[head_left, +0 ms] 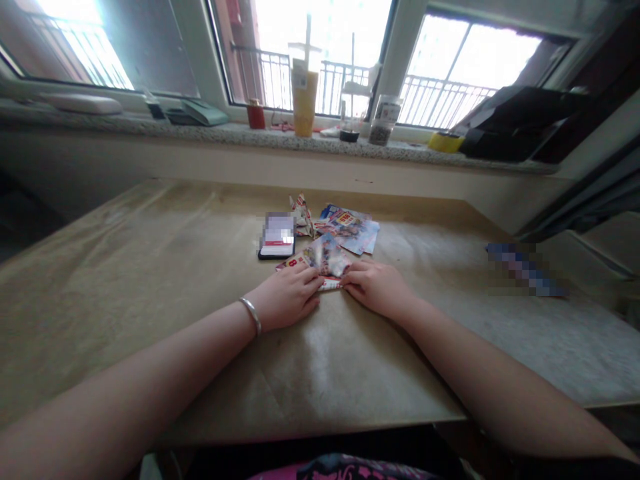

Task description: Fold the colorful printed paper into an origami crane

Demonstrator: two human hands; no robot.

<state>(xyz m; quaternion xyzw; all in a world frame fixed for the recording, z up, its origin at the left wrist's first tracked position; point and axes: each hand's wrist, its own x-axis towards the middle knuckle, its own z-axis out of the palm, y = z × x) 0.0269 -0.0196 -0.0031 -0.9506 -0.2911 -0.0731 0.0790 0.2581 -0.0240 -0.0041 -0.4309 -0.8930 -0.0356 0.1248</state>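
The printed paper sheet (pixel 326 252) is lying mid-desk (pixel 200 333), straight in front of you, its near edge showing a narrow white-and-red strip that is apparently being folded. Your left hand (pixel 290 290) is resting over its left part, fingers lying close together; I cannot tell whether they are pinching the edge. Your right hand (pixel 377 287) is bunching its fingers at the near right corner and seems to be pinching the paper there. For a clean crease, you should be keeping that edge straight between both hands and pressing evenly from the middle outward, since thin paper will probably be springing back.

Its glossy face is catching glare and looking slightly buckled. Just beyond, a crumpled paper piece (pixel 302 217) is standing in angular folds beside a flat, dark-edged smartphone (pixel 278 243), while overlapping blue leaflets (pixel 353 228) are lying to the right. The tan desk surface is showing faint ripples. Farther out, a speckled windowsill (pixel 200 137) is carrying a tall, yellow-filled cup (pixel 304 100).
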